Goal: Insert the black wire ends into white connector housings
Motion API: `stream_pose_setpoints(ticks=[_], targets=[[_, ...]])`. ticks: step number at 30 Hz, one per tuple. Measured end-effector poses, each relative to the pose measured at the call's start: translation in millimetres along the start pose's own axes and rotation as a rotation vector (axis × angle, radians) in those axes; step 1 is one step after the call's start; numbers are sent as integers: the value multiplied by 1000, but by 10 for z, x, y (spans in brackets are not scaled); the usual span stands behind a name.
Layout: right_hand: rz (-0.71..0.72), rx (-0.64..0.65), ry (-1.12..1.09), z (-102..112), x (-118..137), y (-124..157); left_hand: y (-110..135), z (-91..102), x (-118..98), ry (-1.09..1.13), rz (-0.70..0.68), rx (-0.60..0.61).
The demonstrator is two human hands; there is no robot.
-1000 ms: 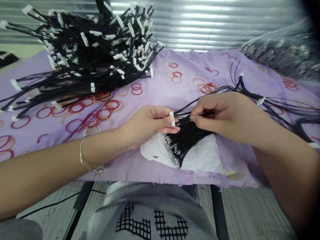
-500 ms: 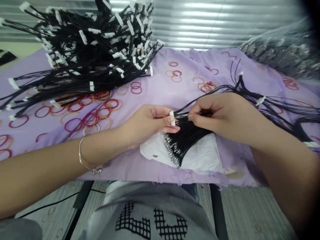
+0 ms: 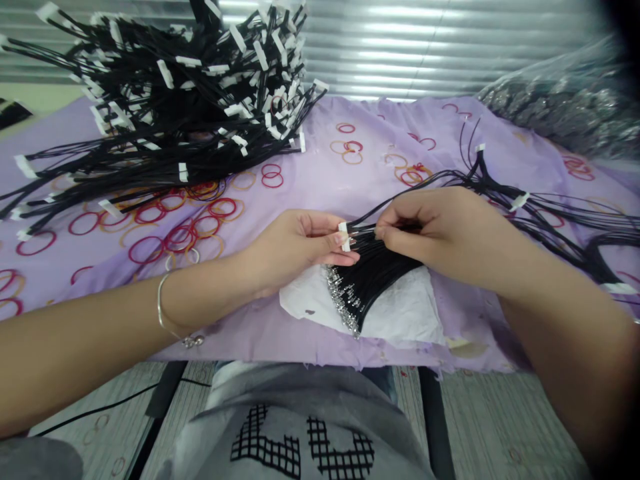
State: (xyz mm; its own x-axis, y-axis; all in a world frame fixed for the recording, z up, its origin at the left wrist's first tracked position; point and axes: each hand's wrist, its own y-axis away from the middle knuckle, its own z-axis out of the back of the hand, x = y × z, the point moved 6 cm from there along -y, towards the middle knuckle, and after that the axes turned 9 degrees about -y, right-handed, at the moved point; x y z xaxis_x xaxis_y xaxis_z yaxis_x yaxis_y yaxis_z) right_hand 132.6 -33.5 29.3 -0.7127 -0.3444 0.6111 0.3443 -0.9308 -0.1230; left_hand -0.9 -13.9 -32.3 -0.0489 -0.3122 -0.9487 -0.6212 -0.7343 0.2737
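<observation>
My left hand [image 3: 295,247] pinches a small white connector [image 3: 343,237] between thumb and fingers. My right hand [image 3: 440,230] is closed on a thin black wire [image 3: 365,230] whose end meets the connector. Just below both hands a bundle of black wires with metal tips [image 3: 357,287] lies on a white sheet [image 3: 405,317]. More black wires [image 3: 550,213] trail away to the right from under my right hand.
A big heap of black wires with white connectors [image 3: 165,113] fills the back left of the purple cloth [image 3: 320,173]. Coloured rubber bands [image 3: 165,233] lie scattered on the cloth. A clear plastic bag of parts [image 3: 565,107] sits at the back right.
My right hand has crept slightly left toward the connector. My left hand has stayed in place.
</observation>
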Motion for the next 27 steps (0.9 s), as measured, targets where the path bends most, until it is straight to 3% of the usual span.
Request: stream_pose_setpoints(ticks=[13,27], targets=[[48,-12,31,-12,-1,-6,-7,-4,-10,-10,1,-2],[-28,40,-63,-39,-25,15,-6,8,10,3,-3,6]])
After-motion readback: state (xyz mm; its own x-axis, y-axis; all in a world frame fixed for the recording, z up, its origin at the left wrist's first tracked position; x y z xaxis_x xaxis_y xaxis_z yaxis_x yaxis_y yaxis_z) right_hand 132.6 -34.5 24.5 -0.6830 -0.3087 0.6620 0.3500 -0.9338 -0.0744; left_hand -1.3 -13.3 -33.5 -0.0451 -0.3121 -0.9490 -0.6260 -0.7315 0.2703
